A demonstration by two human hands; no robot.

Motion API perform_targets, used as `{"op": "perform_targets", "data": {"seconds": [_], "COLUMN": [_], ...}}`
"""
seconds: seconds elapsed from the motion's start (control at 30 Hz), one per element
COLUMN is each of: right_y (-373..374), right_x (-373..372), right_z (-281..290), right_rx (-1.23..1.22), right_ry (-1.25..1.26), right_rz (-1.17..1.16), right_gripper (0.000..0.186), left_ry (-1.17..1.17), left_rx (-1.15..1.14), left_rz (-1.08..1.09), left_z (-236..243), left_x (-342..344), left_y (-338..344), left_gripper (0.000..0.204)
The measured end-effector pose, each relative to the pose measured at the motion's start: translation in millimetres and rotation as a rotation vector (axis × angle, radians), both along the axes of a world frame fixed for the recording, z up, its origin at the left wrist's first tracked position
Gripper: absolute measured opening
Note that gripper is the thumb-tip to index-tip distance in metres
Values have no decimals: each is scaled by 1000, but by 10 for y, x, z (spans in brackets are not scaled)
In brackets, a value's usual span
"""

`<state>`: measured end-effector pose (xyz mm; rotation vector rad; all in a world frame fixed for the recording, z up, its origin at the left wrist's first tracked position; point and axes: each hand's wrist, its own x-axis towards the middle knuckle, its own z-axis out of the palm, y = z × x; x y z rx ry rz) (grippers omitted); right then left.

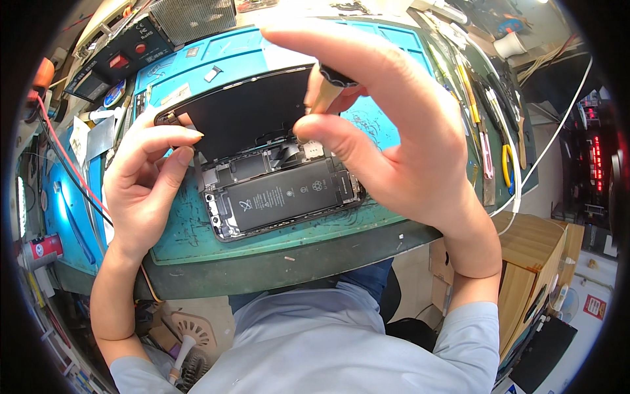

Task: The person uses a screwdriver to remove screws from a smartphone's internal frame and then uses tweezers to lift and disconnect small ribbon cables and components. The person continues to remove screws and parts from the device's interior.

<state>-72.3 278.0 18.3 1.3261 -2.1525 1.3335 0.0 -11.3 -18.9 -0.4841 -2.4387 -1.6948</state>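
Observation:
An opened phone lies on the mat, its black battery and inner parts facing up. The dark screen stands tilted up along the phone's far side, with flex cables between the two near the right end. My left hand pinches the screen's left edge between thumb and fingers. Above the right end of the phone, my right hand grips a small screwdriver with a tan handle and a black cap. The driver's tip is hidden behind my thumb.
A blue work mat with raised trays covers the bench. At the back left stands a black device with a red switch. Tweezers and pliers lie at the right, beside a white cable. A wooden cabinet stands at the lower right.

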Motion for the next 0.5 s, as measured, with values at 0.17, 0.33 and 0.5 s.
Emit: {"op": "perform_targets", "data": {"seconds": [0.17,0.33,0.5], "right_y": [-20,-22,-14], "right_x": [31,54,46], "right_z": [2,-12,-19], "right_rx": [-40,-56,-42], "right_ry": [-58,-56,-7], "right_rz": [16,3,-7], "right_gripper": [65,64,65], "left_ry": [4,-8,-8], "left_rx": [-27,-23,-1], "left_rz": [3,8,12], "left_z": [9,-2,1], "left_x": [4,11,3], "left_y": [-3,-17,3], "left_gripper": [23,23,23]}}
